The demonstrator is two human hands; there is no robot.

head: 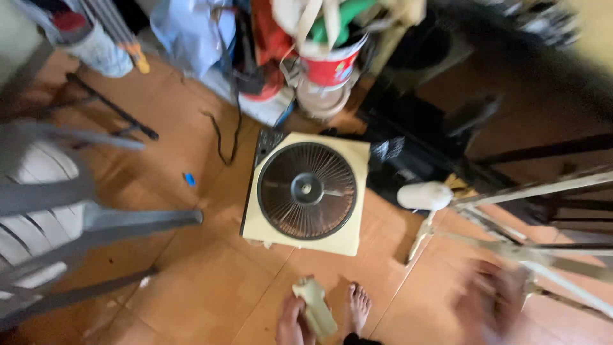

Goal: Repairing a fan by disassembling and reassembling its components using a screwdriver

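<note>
A cream box fan [306, 191] with a dark round grille lies flat on the orange tiled floor, grille facing up. At the bottom edge my left hand [288, 322] appears to grip a cream plastic piece [314, 306], just in front of the fan. One bare foot [357, 306] stands beside it. My right hand [491, 300] is a motion blur at the lower right. It is next to the pale metal bars of a folding rack [530, 252], and I cannot make out its fingers.
A white plastic chair [38, 211] with grey legs fills the left. Buckets, bags and a red-and-white pail [329, 64] crowd the back. A black cord [223, 137] trails on the floor, and a small blue bit [189, 179] lies nearby. Dark equipment [421, 147] sits to the fan's right.
</note>
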